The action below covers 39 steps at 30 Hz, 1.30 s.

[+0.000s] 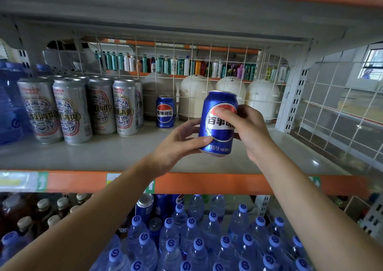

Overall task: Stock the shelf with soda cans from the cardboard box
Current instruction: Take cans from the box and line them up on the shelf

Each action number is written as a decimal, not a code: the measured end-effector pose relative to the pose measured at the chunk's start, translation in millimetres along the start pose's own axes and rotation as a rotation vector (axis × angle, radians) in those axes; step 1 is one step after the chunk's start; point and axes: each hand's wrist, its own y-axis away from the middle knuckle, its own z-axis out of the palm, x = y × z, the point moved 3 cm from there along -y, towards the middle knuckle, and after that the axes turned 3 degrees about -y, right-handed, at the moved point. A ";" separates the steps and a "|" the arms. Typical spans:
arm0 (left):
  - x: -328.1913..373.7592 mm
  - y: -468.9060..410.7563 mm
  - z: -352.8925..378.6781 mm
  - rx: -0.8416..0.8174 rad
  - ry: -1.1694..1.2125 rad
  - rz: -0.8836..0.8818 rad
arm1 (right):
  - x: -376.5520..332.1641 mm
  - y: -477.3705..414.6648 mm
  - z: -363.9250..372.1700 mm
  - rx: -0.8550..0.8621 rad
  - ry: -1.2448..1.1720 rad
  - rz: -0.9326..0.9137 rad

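Both hands hold one blue soda can (218, 123) above the shelf (124, 152): left hand (178, 144) with fingers curled round its lower side, right hand (246, 125) gripping the upper part. Another blue can (165, 112) already stands at the back, beside tall silver cans (72, 111). Set down tilted, the held can could topple; pushed carelessly, it could knock its neighbour.

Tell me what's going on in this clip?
A person is stocking a store shelf. Both the left hand and the right hand grip a blue Pepsi can, held roughly upright above the shelf and not yet set down. A second Pepsi can already stands at the back, just right of the silver beer cans. The cardboard box is out of view.
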 end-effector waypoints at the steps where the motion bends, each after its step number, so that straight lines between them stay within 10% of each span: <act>1: 0.6 -0.1 1.2 0.017 -0.059 0.001 | -0.3 0.6 -0.1 0.026 0.002 0.009; 25: -10.9 -0.4 -12.5 -0.010 -0.234 -0.004 | 8.4 8.6 6.8 -0.030 0.112 0.121; 30: -18.4 11.1 -44.7 0.185 -0.706 -0.268 | 17.9 -6.6 1.4 -0.003 0.134 0.130; 33: -34.5 11.5 -61.7 0.094 -1.174 -0.453 | 28.5 -21.1 2.0 0.008 0.130 0.137; 39: -40.5 7.8 -60.5 -0.064 -1.349 -0.555 | 59.2 -52.4 19.5 -0.029 0.145 0.147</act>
